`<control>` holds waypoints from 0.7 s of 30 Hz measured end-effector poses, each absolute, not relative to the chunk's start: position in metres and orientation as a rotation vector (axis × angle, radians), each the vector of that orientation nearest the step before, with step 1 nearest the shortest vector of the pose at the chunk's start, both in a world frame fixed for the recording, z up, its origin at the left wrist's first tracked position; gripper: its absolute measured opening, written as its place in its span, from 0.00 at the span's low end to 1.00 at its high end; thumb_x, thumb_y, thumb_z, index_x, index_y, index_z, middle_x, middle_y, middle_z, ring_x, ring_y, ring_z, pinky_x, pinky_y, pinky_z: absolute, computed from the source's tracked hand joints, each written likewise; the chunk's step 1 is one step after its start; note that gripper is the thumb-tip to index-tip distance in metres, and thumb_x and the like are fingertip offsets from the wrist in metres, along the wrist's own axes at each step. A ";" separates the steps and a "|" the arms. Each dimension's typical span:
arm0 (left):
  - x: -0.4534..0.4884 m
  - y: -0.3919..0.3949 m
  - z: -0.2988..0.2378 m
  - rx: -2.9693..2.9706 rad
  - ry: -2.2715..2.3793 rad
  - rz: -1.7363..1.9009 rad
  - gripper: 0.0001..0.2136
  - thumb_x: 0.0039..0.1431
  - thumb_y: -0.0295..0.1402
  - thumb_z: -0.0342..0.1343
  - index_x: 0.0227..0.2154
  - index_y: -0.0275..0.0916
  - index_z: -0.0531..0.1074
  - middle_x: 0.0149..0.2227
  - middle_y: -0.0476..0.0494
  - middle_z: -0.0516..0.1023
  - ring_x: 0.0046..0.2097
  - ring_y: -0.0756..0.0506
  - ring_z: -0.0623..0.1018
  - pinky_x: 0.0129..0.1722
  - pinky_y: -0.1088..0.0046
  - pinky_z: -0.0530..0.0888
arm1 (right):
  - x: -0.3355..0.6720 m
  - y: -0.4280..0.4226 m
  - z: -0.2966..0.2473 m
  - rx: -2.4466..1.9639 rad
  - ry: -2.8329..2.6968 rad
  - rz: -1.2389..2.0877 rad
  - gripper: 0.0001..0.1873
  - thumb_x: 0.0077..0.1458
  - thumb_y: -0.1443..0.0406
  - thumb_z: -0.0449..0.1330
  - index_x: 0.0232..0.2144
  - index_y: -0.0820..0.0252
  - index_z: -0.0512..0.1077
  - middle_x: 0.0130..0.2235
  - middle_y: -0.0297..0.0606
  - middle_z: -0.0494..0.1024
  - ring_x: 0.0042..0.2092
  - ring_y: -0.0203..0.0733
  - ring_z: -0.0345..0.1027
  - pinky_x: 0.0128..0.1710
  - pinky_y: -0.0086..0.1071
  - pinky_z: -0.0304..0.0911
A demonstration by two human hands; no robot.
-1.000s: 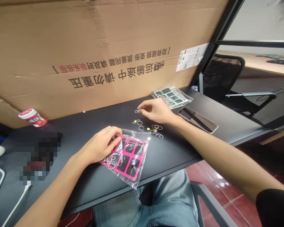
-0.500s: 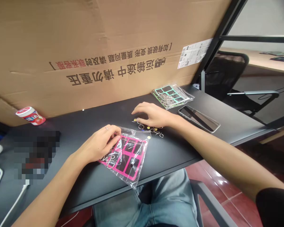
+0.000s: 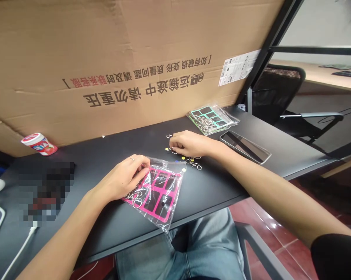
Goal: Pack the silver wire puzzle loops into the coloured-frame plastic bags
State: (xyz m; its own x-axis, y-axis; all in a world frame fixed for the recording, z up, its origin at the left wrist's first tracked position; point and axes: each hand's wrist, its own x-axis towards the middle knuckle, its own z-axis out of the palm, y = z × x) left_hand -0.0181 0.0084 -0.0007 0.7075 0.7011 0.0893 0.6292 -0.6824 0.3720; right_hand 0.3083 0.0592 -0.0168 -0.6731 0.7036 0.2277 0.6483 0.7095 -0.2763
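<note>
My left hand [image 3: 124, 179] lies curled on the top edge of a clear plastic bag [image 3: 160, 198] with a pink grid card and wire rings inside. My right hand [image 3: 191, 144] is low over a scatter of small bent-wire loops [image 3: 194, 163] and yellow discs [image 3: 183, 169] on the black desk [image 3: 245, 182]. One wire piece [image 3: 169, 149] sits at its fingertips, and I cannot tell whether they grip it. Another small loop [image 3: 169, 135] lies just beyond those fingers. The hand hides part of the scatter.
A second clear bag [image 3: 212, 119] with a green grid card and wire pieces lies at the back of the desk, beside a smartphone [image 3: 244, 146]. A large cardboard sheet [image 3: 105, 50] stands behind the desk. A red-and-white tub [image 3: 39, 144] stands at the far left, near a pixelated object [image 3: 45, 190].
My right hand has come down from raised, spread fingers and closed over the wire pieces. A small loop now lies beyond its fingertips. My left hand has barely moved.
</note>
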 end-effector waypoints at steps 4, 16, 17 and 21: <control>-0.018 0.009 0.000 2.615 1.018 0.321 0.08 0.79 0.40 0.48 0.47 0.45 0.70 0.44 0.48 0.77 0.43 0.45 0.76 0.46 0.66 0.71 | 0.310 0.060 -0.017 -1.054 -2.560 0.274 0.08 0.66 0.69 0.60 0.39 0.60 0.81 0.41 0.42 0.83 0.40 0.43 0.73 0.42 0.36 0.63; -0.018 0.010 -0.002 2.652 1.002 0.320 0.08 0.80 0.39 0.47 0.48 0.45 0.69 0.45 0.48 0.77 0.44 0.45 0.76 0.47 0.65 0.71 | 0.278 0.031 -0.003 -0.736 -2.124 0.595 0.11 0.67 0.60 0.66 0.45 0.59 0.85 0.42 0.41 0.88 0.42 0.42 0.77 0.45 0.37 0.71; -0.018 0.010 -0.002 2.653 1.004 0.320 0.08 0.80 0.39 0.47 0.48 0.45 0.69 0.44 0.48 0.76 0.44 0.44 0.76 0.47 0.65 0.71 | 0.277 0.028 -0.001 -0.681 -2.232 0.636 0.10 0.67 0.61 0.67 0.44 0.58 0.86 0.43 0.41 0.88 0.43 0.43 0.78 0.46 0.37 0.70; -0.017 0.011 -0.003 2.658 1.004 0.323 0.08 0.80 0.39 0.47 0.47 0.44 0.69 0.44 0.48 0.76 0.44 0.45 0.75 0.46 0.66 0.71 | 0.284 0.028 0.003 -0.599 -2.375 0.740 0.09 0.65 0.62 0.68 0.44 0.59 0.87 0.44 0.41 0.89 0.45 0.43 0.78 0.47 0.36 0.70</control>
State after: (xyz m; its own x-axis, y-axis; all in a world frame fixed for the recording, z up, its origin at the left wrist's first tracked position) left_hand -0.0170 0.0109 -0.0029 0.7334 0.6711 0.1082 0.6084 -0.7190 0.3360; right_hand 0.2839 0.0281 0.0026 -0.7345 0.5578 0.3865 0.2394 0.7459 -0.6215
